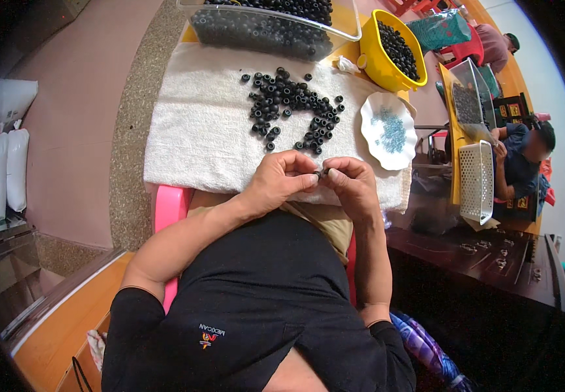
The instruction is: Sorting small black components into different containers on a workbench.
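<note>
My left hand (276, 179) and my right hand (354, 184) meet at the near edge of the white towel (188, 124). Thumb and fingers of both are pinched together on a small round black part (325, 172); the fingertips cover most of it. Whether each hand has its own part, I cannot tell. Just beyond my hands lies a loose pile of small black ring-like parts (287, 98), many showing a hollow middle. To the right of the pile, a white scalloped plate (387, 159) carries small clear bluish pieces (390, 129).
A clear plastic bin (263, 40) and a yellow tub (370, 55), both full of black parts, stand at the far side. Off to the right, a co-worker (524, 157) sits at another table by a white perforated basket (476, 183). White sacks (16, 170) stand at left.
</note>
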Available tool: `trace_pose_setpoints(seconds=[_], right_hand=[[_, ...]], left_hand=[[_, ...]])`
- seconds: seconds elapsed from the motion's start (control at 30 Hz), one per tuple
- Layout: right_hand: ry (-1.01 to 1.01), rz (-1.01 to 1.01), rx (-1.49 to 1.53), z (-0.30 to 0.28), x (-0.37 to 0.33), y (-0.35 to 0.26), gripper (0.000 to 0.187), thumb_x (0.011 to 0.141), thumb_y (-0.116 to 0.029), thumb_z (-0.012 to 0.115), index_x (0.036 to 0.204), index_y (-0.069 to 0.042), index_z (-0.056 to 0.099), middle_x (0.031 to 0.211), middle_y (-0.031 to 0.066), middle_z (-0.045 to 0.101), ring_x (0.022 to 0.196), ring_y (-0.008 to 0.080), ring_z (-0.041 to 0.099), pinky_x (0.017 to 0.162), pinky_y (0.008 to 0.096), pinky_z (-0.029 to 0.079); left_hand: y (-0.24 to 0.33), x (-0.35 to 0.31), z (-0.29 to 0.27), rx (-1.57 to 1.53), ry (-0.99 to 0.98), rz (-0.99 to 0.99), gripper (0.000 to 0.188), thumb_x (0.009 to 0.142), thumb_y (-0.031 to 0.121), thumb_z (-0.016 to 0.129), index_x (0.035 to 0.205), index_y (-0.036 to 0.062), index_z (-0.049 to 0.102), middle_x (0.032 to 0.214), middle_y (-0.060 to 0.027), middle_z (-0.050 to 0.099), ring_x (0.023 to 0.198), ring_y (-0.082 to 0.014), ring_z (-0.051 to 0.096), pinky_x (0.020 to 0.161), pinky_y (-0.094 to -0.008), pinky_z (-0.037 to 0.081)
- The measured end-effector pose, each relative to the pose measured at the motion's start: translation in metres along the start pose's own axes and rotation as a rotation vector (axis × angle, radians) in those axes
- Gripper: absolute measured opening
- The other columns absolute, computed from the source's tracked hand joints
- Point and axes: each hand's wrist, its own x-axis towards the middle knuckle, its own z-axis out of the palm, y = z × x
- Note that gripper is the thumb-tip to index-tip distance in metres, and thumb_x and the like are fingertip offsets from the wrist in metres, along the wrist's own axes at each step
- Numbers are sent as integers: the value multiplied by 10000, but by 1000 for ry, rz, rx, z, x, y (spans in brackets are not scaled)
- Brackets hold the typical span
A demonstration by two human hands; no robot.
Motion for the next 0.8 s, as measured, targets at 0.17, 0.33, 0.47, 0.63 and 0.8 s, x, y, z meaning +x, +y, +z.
trace_pose_setpoints(seconds=[0.17, 0.33, 0.47, 0.63, 0.8], right_hand=[[-1, -38, -81, -5, 2, 5, 185, 858, -31, 722, 1030, 25, 683, 949, 92, 707, 832, 157, 676, 778, 284, 553], [0, -56, -180, -2, 3, 5, 165, 859, -8, 713, 1020, 23, 687, 975, 92, 702, 866, 154, 670, 809, 285, 547], [1, -74, -301, 3, 1, 0, 117, 860, -34, 722, 972, -1, 705, 927, 32, 700, 850, 102, 640, 786, 244, 512], [-26, -104, -364, 5, 0, -3, 93, 867, -22, 707, 955, 10, 705, 939, 28, 689, 862, 89, 621, 788, 236, 495], [-120, -96, -468, 9, -2, -15, 70, 862, -3, 697, 925, 26, 702, 944, 40, 664, 891, 96, 608, 815, 242, 480]], left_hand=[[-2, 1, 0, -11, 3, 7, 171, 894, 18, 683, 1049, -18, 619, 938, -52, 670, 849, -119, 662, 771, -263, 564], [0, 0, 0, -47, -4, -2, 160, 890, 5, 680, 1037, -26, 621, 936, -56, 666, 834, -117, 658, 759, -260, 565], [-1, 0, 1, -30, -8, -11, 152, 889, -4, 676, 1028, -26, 620, 928, -62, 667, 834, -118, 660, 751, -255, 567], [-2, 0, 0, -32, -27, -13, 148, 884, -4, 682, 1017, -21, 621, 924, -57, 664, 830, -109, 656, 738, -243, 565], [-5, 0, 0, 11, -22, 11, 139, 869, 0, 702, 981, -6, 619, 904, -40, 658, 803, -85, 638, 719, -230, 556]])
